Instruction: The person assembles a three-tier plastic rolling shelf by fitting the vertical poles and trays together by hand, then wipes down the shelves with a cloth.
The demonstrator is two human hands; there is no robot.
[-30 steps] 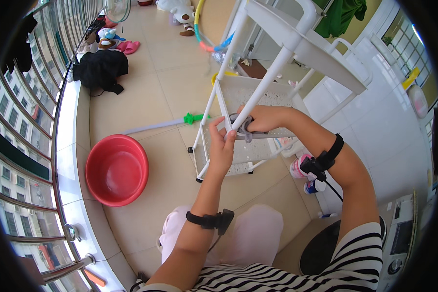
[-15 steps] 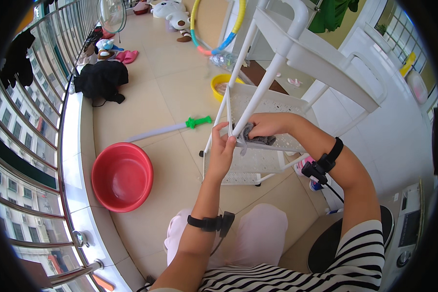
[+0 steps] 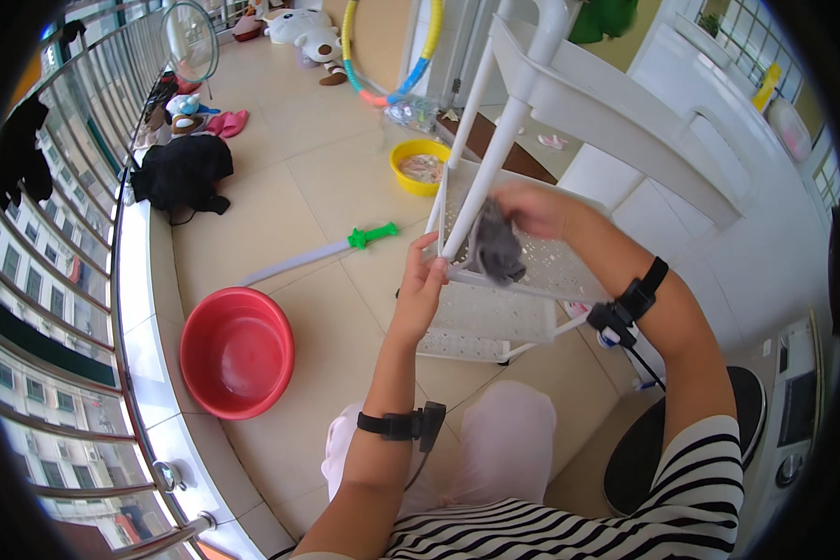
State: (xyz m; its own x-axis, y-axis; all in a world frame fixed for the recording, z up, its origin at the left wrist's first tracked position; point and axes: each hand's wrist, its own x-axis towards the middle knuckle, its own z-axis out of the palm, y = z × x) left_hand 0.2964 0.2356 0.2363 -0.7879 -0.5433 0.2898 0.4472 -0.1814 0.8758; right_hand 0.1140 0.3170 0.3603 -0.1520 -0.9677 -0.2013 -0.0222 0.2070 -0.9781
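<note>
A white, tiered shelf rack (image 3: 616, 112) with perforated trays stands in front of me. My left hand (image 3: 422, 287) is closed around the near left corner of its middle tray, at the foot of a post. In my right hand (image 3: 535, 211) is a grey cloth (image 3: 497, 252), gripped by its upper part and hanging down over that tray, just right of the post. Motion smears the right hand and the cloth somewhat. Black straps with small devices are on both forearms.
On the tiled floor to the left sits a red basin (image 3: 285, 329). Past it lie a toy sword (image 3: 299, 265) with a green handle and a black cloth bundle (image 3: 182, 175). A yellow basin (image 3: 413, 189) stands behind the rack. Metal railing (image 3: 58, 317) lines the left side; a black-topped stool (image 3: 639, 457) is at right.
My right hand has lifted from the tray's near edge, up and slightly right, drawing the cloth out so more of it hangs in view. The left hand keeps its hold. The whole view has shifted slightly.
</note>
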